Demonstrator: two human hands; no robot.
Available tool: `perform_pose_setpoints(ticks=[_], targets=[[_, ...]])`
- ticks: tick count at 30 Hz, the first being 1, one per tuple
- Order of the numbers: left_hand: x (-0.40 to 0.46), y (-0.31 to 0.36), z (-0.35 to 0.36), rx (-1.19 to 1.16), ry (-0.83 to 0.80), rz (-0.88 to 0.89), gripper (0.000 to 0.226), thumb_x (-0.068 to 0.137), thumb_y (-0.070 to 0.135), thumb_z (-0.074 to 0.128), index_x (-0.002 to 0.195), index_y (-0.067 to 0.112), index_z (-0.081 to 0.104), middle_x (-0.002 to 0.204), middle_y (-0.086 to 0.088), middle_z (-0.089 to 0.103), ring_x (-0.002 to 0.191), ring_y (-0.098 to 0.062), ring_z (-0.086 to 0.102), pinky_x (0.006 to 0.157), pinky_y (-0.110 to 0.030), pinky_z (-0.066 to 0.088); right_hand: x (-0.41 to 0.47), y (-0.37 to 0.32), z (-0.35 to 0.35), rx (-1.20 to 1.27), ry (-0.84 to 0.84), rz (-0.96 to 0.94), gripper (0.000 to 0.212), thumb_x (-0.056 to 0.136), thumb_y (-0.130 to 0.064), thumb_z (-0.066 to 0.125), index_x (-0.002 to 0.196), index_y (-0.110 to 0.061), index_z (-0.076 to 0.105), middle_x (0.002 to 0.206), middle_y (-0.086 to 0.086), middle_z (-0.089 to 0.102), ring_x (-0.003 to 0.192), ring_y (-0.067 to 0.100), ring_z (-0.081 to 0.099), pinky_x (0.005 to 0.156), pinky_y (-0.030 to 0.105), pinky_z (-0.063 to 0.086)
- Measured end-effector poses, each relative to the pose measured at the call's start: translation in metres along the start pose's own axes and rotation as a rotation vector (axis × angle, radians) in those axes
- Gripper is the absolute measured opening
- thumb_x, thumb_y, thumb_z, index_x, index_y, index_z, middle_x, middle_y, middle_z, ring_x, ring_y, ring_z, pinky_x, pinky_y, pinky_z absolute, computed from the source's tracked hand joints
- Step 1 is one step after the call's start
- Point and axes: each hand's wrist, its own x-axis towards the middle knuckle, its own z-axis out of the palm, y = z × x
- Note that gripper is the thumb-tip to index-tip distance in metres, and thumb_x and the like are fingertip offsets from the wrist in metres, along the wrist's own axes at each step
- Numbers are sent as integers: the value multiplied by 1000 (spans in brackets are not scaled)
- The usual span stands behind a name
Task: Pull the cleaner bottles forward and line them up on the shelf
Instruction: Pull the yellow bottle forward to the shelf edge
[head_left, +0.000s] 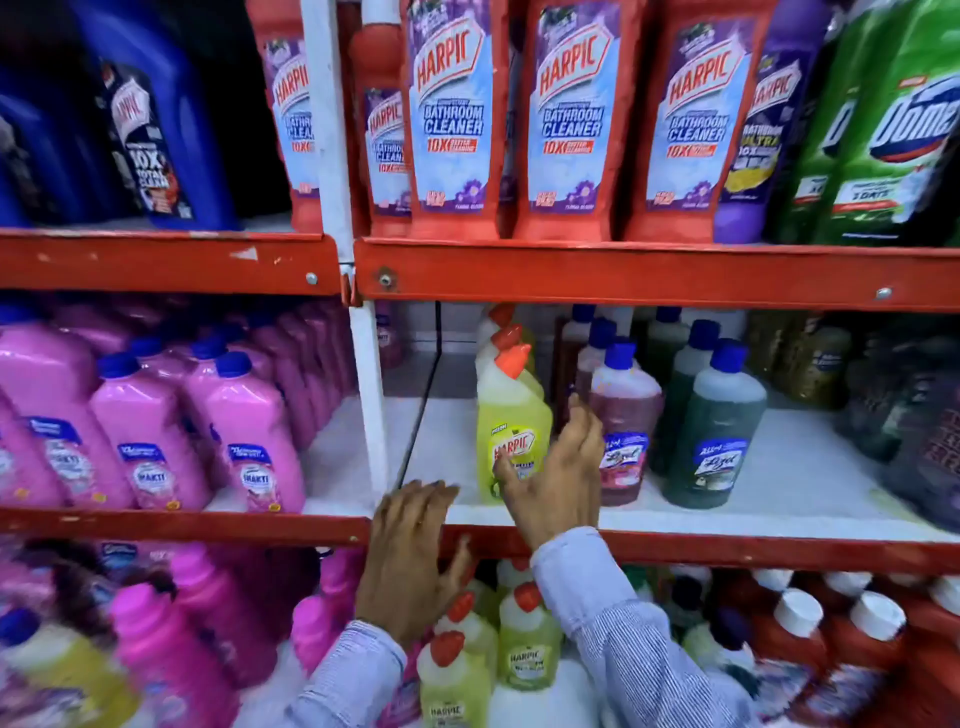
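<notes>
A yellow-green Harpic bottle (511, 415) with an orange cap stands at the front of the middle shelf (727, 519), with two like it in a row behind. My right hand (558, 467) is on its right side, fingers spread around it, thumb across the label. My left hand (410, 551) rests flat and open on the shelf's red front edge, left of the bottle. To the right stand a pinkish Lizol bottle (626, 415) and a dark green Lizol bottle (719, 426), each with blue caps and more bottles behind.
A white upright post (371, 395) divides the shelf from pink bottles (150, 426) on the left. Red Harpic bathroom cleaner bottles (571, 114) fill the shelf above. More Harpic bottles (524, 639) and white-capped red bottles (810, 639) stand below. Bare shelf lies left of the yellow-green bottle.
</notes>
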Motion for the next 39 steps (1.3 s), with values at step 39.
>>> perform_pose_setpoints(ticks=[39], targets=[[-12, 0, 42, -150, 134, -29, 24, 83, 20, 60, 107, 17, 64, 100, -3, 67, 98, -23, 53, 102, -40, 39, -36, 16, -11, 168, 90, 138, 83, 78, -51, 63, 141, -11, 27, 140, 15, 41, 127, 31, 41, 105, 45, 41]])
